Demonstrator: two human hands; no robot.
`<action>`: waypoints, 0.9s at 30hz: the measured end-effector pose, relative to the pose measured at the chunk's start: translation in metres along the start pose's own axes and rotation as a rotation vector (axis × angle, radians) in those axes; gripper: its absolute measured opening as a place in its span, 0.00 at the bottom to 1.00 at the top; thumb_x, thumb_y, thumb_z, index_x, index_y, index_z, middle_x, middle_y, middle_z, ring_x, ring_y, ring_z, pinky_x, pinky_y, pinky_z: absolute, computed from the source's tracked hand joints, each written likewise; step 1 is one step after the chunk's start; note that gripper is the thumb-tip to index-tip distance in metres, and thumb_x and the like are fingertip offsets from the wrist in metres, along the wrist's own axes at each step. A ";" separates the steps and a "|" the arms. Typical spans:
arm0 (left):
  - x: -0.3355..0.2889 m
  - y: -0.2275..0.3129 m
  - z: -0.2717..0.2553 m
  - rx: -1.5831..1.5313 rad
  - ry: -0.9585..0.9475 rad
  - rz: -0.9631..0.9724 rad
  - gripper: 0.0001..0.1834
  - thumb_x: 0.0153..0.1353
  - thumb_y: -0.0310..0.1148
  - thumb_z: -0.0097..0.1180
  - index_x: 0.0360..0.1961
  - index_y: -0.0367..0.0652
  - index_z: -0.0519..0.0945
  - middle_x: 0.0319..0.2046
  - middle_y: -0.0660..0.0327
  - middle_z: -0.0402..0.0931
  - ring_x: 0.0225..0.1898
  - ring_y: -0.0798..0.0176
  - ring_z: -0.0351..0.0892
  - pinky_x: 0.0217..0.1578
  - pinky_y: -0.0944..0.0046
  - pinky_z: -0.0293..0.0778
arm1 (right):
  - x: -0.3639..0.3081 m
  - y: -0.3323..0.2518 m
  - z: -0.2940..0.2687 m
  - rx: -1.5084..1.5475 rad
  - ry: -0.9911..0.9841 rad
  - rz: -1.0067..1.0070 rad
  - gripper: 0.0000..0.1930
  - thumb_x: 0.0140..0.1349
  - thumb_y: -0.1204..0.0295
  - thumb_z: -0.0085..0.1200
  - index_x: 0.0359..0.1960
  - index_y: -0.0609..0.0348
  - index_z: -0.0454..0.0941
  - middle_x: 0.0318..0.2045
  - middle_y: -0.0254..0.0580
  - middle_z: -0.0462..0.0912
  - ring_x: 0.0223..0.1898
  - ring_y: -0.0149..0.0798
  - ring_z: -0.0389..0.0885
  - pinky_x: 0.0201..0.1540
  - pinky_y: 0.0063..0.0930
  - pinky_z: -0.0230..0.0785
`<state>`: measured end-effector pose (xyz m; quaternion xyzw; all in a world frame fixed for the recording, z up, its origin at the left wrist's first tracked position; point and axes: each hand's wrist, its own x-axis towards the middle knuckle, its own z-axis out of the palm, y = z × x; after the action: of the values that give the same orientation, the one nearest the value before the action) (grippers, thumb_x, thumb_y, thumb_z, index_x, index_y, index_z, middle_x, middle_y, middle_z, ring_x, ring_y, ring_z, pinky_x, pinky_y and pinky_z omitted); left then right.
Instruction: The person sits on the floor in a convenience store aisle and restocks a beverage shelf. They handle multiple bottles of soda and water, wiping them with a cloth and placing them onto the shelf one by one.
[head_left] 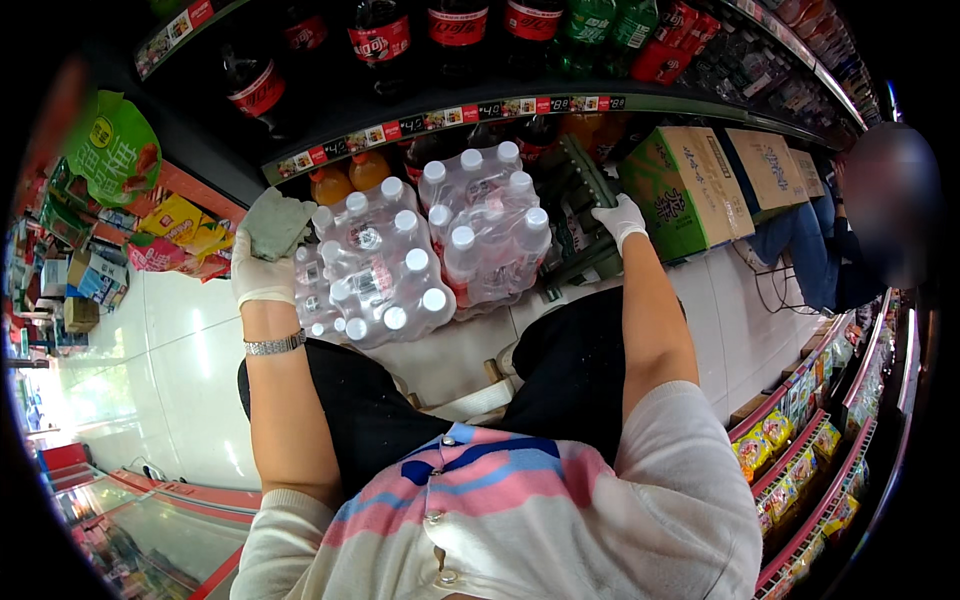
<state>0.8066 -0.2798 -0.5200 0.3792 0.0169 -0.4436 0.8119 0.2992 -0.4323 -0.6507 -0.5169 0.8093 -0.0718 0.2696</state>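
Observation:
My left hand, in a white glove, is closed on a folded grey-green cloth beside the shelf's lower left corner. My right hand, also gloved, grips the edge of a dark green plastic crate that is tilted up on its side. What the crate holds is mostly hidden. Between my hands stand two shrink-wrapped packs of clear bottles with white caps, a left pack and a right pack. Smaller wrapped bottles show at the left pack's side.
Ahead runs a dark shelf with cola bottles above and orange drinks below. Cardboard boxes sit right of the crate. A person in jeans is farther right. Snack racks stand at the lower right, snack bags at left.

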 end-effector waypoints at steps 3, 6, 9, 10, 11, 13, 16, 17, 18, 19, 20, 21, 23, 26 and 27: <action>-0.009 -0.001 0.005 0.008 -0.010 -0.011 0.22 0.69 0.36 0.40 0.58 0.32 0.66 0.58 0.47 0.67 0.60 0.43 0.66 0.62 0.40 0.59 | -0.016 -0.007 -0.007 -0.024 0.094 0.039 0.40 0.47 0.57 0.63 0.62 0.62 0.64 0.59 0.52 0.71 0.58 0.49 0.71 0.58 0.37 0.66; -0.015 -0.002 0.009 0.012 -0.017 -0.023 0.22 0.69 0.36 0.40 0.58 0.32 0.66 0.58 0.47 0.67 0.60 0.44 0.66 0.61 0.40 0.60 | -0.009 0.006 -0.007 -0.039 0.137 0.101 0.36 0.48 0.57 0.63 0.58 0.62 0.68 0.56 0.52 0.73 0.55 0.50 0.74 0.55 0.38 0.68; -0.010 -0.002 0.003 -0.007 -0.010 -0.016 0.21 0.69 0.36 0.40 0.58 0.33 0.66 0.58 0.48 0.68 0.59 0.44 0.67 0.61 0.41 0.60 | -0.010 0.011 -0.006 -0.059 0.166 0.152 0.30 0.50 0.57 0.64 0.52 0.62 0.73 0.51 0.52 0.77 0.52 0.49 0.76 0.52 0.39 0.71; -0.007 -0.003 -0.001 -0.016 -0.008 -0.012 0.21 0.69 0.36 0.40 0.58 0.33 0.66 0.58 0.48 0.68 0.59 0.44 0.67 0.61 0.41 0.60 | -0.013 0.011 -0.008 -0.091 0.162 0.156 0.30 0.50 0.56 0.64 0.51 0.62 0.73 0.51 0.51 0.77 0.52 0.49 0.76 0.52 0.39 0.71; -0.006 -0.003 -0.002 -0.015 -0.007 -0.020 0.21 0.69 0.36 0.40 0.58 0.34 0.67 0.58 0.50 0.68 0.60 0.46 0.66 0.62 0.42 0.59 | -0.016 0.009 -0.011 -0.124 0.160 0.158 0.30 0.50 0.56 0.64 0.50 0.62 0.73 0.51 0.50 0.77 0.52 0.48 0.77 0.52 0.39 0.71; -0.004 -0.002 -0.004 -0.015 -0.005 -0.035 0.21 0.69 0.37 0.41 0.58 0.36 0.67 0.60 0.53 0.67 0.62 0.48 0.64 0.64 0.44 0.57 | -0.018 0.005 -0.014 -0.209 0.150 0.165 0.31 0.51 0.55 0.64 0.53 0.61 0.71 0.52 0.48 0.76 0.53 0.46 0.76 0.52 0.39 0.72; 0.006 0.000 -0.018 -0.031 -0.021 -0.002 0.20 0.69 0.36 0.41 0.56 0.34 0.67 0.56 0.49 0.70 0.57 0.46 0.69 0.59 0.42 0.63 | -0.019 -0.001 -0.013 -0.314 0.129 0.183 0.37 0.53 0.56 0.63 0.61 0.59 0.62 0.56 0.46 0.73 0.55 0.44 0.75 0.53 0.39 0.71; 0.005 -0.001 -0.016 -0.029 -0.024 -0.005 0.20 0.69 0.36 0.41 0.56 0.34 0.67 0.55 0.49 0.71 0.57 0.46 0.69 0.59 0.41 0.64 | -0.017 -0.001 -0.012 -0.318 0.132 0.195 0.39 0.53 0.56 0.62 0.64 0.58 0.58 0.58 0.45 0.71 0.56 0.43 0.74 0.54 0.39 0.71; 0.002 -0.002 -0.015 -0.026 -0.026 -0.008 0.20 0.69 0.36 0.41 0.56 0.34 0.68 0.55 0.49 0.71 0.57 0.46 0.70 0.59 0.41 0.64 | -0.016 0.000 -0.012 -0.321 0.135 0.206 0.42 0.54 0.57 0.61 0.67 0.57 0.54 0.59 0.45 0.70 0.57 0.43 0.73 0.54 0.39 0.70; 0.000 -0.002 -0.014 -0.023 -0.028 -0.010 0.20 0.69 0.36 0.41 0.56 0.34 0.68 0.55 0.49 0.71 0.56 0.46 0.70 0.58 0.41 0.64 | -0.016 0.000 -0.013 -0.322 0.098 0.208 0.43 0.55 0.58 0.61 0.68 0.57 0.50 0.60 0.45 0.69 0.58 0.43 0.72 0.55 0.39 0.70; 0.000 0.000 -0.016 -0.016 -0.033 0.003 0.20 0.69 0.36 0.40 0.56 0.34 0.68 0.55 0.49 0.71 0.56 0.46 0.70 0.58 0.41 0.65 | -0.016 -0.003 -0.016 -0.325 0.062 0.203 0.45 0.55 0.59 0.60 0.69 0.57 0.46 0.61 0.46 0.68 0.58 0.44 0.71 0.56 0.39 0.69; 0.002 0.001 -0.018 -0.009 -0.038 0.016 0.20 0.69 0.36 0.40 0.56 0.34 0.68 0.55 0.50 0.71 0.56 0.46 0.70 0.58 0.41 0.65 | -0.015 -0.005 -0.019 -0.328 0.025 0.197 0.46 0.55 0.61 0.60 0.70 0.57 0.42 0.62 0.46 0.66 0.59 0.44 0.71 0.57 0.39 0.68; 0.000 0.004 -0.018 0.003 -0.044 0.036 0.20 0.70 0.37 0.38 0.55 0.34 0.68 0.54 0.50 0.71 0.56 0.46 0.71 0.57 0.41 0.66 | 0.004 -0.003 -0.019 -0.315 -0.076 0.208 0.47 0.56 0.61 0.58 0.71 0.57 0.40 0.63 0.48 0.64 0.62 0.44 0.67 0.60 0.39 0.64; -0.008 0.006 -0.012 0.029 -0.059 0.029 0.21 0.70 0.38 0.36 0.55 0.34 0.69 0.54 0.49 0.72 0.55 0.45 0.71 0.57 0.41 0.66 | 0.038 0.014 -0.014 -0.310 -0.183 0.240 0.43 0.58 0.64 0.57 0.70 0.57 0.44 0.63 0.50 0.65 0.60 0.48 0.69 0.60 0.44 0.64; -0.008 0.007 -0.012 0.037 -0.071 0.022 0.21 0.70 0.38 0.35 0.54 0.34 0.70 0.54 0.49 0.72 0.55 0.45 0.71 0.57 0.42 0.66 | 0.040 0.017 -0.016 -0.386 -0.208 0.217 0.43 0.58 0.63 0.57 0.70 0.59 0.44 0.62 0.51 0.66 0.60 0.50 0.69 0.60 0.44 0.64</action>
<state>0.8111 -0.2640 -0.5215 0.3783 -0.0246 -0.4480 0.8097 0.2647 -0.4618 -0.6586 -0.4736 0.8266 0.1671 0.2539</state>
